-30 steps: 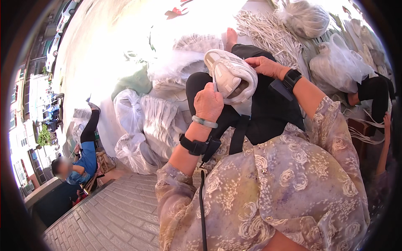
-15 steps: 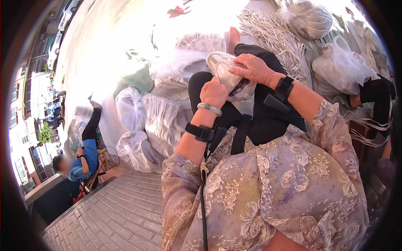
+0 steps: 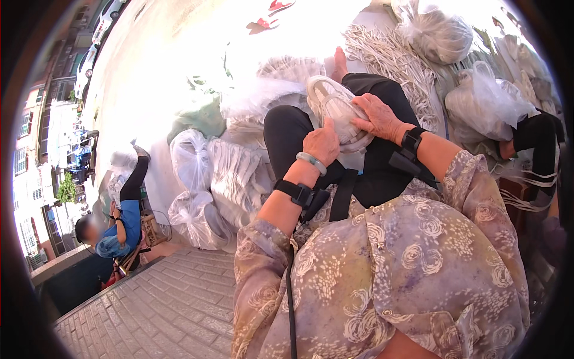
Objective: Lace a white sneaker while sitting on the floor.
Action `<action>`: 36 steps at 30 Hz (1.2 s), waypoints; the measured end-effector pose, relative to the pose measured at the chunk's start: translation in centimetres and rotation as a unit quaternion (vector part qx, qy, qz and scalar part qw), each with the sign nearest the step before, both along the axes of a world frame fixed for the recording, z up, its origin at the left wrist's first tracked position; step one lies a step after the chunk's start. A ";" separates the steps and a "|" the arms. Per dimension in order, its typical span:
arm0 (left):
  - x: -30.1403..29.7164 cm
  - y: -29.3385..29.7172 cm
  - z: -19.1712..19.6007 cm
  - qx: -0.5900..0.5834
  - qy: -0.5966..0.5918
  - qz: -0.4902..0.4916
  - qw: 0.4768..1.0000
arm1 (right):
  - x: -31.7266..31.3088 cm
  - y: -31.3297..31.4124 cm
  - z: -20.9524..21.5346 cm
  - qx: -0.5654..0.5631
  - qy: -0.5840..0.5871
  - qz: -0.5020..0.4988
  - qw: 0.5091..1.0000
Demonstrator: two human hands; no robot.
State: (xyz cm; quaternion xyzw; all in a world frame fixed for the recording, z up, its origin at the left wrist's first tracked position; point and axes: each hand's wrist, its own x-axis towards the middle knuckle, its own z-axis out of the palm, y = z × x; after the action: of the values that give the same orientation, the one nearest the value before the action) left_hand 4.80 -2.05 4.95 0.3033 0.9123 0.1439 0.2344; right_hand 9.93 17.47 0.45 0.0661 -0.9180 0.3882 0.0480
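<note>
A white and beige sneaker (image 3: 338,110) is held above my lap, its far end tilted up to the left. My left hand (image 3: 323,143), with a pale bangle at the wrist, is closed at the shoe's near left side, the index finger pointing up along it. What its fingertips pinch is too small to make out. On the shoe's right side my right hand (image 3: 379,117) grips the upper, thumb and fingers pressed against it. My bent legs in black trousers (image 3: 287,128) lie on both sides of the shoe.
A heap of white laces (image 3: 397,69) lies beyond my right knee. Stuffed plastic bags (image 3: 191,158) and bundled white pieces (image 3: 236,173) lie to the left. Another bag (image 3: 483,96) stands at the right beside a person's leg. A seated person in blue (image 3: 122,230) is far left. Red shoes (image 3: 263,25) lie ahead.
The sneaker has turned, so more of its upper and far end shows. My right hand has shifted lower along its side, and my left hand has moved slightly right and down. The view has shifted a little.
</note>
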 end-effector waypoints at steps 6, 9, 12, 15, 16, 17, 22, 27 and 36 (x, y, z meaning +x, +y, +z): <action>0.2 0.9 0.0 -0.031 0.031 -0.054 0.998 | 1.5 -0.7 -0.6 0.010 0.011 -0.048 0.999; 0.4 0.1 0.1 -0.036 0.026 -0.067 0.997 | 2.1 -1.4 -0.8 0.004 -0.005 -0.061 0.998; 0.4 -0.6 0.2 -0.023 0.022 -0.064 0.997 | 2.5 -1.7 -0.6 -0.003 0.000 -0.053 0.999; -0.1 -0.2 -0.2 0.027 0.000 -0.071 0.997 | 2.7 -1.2 -1.1 -0.003 0.001 -0.075 0.997; -0.2 -0.2 -0.5 0.027 -0.004 -0.088 0.996 | 2.8 -1.1 -0.9 -0.008 -0.016 -0.065 0.998; -0.3 -0.2 -0.5 0.021 0.006 -0.085 0.996 | 2.7 -1.0 -0.7 -0.014 -0.031 -0.049 0.998; 0.6 0.1 -0.2 0.030 0.047 -0.076 0.996 | 2.4 0.7 0.0 -0.108 -0.037 -0.034 0.993; 0.7 -0.1 1.1 -0.034 0.046 -0.082 0.995 | 4.1 9.5 -0.3 -0.353 -0.112 -0.171 0.913; -3.2 2.5 1.2 0.083 0.099 0.046 0.991 | 13.3 19.7 -13.8 -0.323 -0.327 -0.426 0.780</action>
State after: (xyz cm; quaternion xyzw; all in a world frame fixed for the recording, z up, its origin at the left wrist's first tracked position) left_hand 1.63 0.48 6.11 0.2924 0.9290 0.1987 0.1097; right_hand 23.24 37.17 -13.30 -0.4818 -0.6342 0.5999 -0.0759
